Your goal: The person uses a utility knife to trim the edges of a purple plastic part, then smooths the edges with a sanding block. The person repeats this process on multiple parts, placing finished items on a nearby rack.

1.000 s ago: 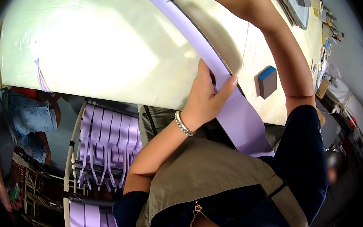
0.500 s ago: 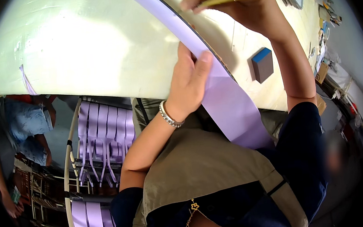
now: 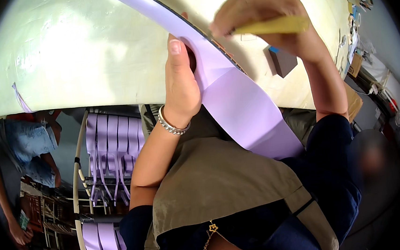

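Observation:
A long lilac strap-like strip with a dark far edge runs from the top of the view down to my lap. My left hand holds it from beneath; its thumb stands up beside the near edge, its other fingers are mostly hidden under the strip, and a fingertip shows past the dark edge. In my closed right hand is a slim yellow tool, blurred by motion, its tip near the strip's dark edge. Whether the tip touches that edge, I cannot tell. A dark block with a blue top lies on the table below my right hand.
The pale, shiny table fills the upper view, with a thin lilac scrap near its left edge. Several lilac strips hang on a rack at the left. A person is beyond it. Assorted items line the far right.
My left hand and the strip have shifted left, and the left thumb has lifted off the strip's face. My right hand has come slightly lower with the yellow tool still held.

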`<action>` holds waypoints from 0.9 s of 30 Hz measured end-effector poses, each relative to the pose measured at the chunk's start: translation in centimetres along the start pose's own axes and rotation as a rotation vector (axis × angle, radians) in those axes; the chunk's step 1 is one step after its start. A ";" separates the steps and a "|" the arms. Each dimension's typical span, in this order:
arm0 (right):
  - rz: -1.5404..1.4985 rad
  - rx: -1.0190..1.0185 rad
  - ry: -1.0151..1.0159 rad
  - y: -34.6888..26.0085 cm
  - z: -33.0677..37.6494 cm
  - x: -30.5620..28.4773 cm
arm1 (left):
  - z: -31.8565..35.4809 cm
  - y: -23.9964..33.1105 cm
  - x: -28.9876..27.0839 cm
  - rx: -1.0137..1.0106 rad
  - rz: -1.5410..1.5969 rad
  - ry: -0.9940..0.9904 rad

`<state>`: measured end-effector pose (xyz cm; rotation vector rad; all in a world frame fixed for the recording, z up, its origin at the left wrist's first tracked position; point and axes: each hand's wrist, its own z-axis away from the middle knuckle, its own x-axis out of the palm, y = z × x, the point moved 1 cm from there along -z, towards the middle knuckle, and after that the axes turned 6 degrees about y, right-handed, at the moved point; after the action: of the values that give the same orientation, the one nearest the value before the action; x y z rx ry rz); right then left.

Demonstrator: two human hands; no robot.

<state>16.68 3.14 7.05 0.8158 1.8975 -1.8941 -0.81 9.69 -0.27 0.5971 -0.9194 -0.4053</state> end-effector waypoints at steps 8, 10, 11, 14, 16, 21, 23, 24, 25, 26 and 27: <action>-0.029 0.058 0.111 -0.7 0.8 0.0 | 0.0 -0.1 0.2 -0.004 0.006 -0.029; 0.014 0.048 0.173 -1.0 1.5 0.4 | 0.0 0.0 0.2 0.007 -0.050 0.039; -0.063 0.119 0.139 -0.8 2.1 0.8 | -0.1 -0.1 0.1 0.016 -0.082 0.072; -0.061 0.116 0.097 -1.5 3.5 0.3 | -0.2 0.2 0.5 0.043 -0.107 0.083; -0.061 0.111 0.133 -1.5 3.5 0.3 | -0.1 0.4 0.6 0.033 -0.123 0.083; 0.060 0.039 0.173 -2.0 3.1 0.1 | -0.2 0.1 0.8 0.037 -0.062 0.134; 0.033 0.019 0.156 -2.0 3.7 -0.1 | -0.1 0.3 0.4 0.038 -0.146 0.071; -0.012 0.036 0.136 -1.7 4.1 -0.2 | -0.2 0.3 0.5 0.041 -0.186 0.034; -0.056 0.054 0.116 -1.4 4.6 -0.2 | -0.3 0.2 0.4 0.037 -0.154 0.024; -0.148 0.104 0.168 -0.7 5.2 -0.2 | -0.3 0.1 0.4 0.032 -0.123 0.014; -0.245 0.149 0.219 0.1 5.7 0.0 | -0.3 0.0 0.4 0.030 -0.093 0.009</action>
<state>15.85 -2.49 6.63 0.9044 2.0870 -2.1939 -0.34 9.58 -0.18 0.6701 -0.8922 -0.4729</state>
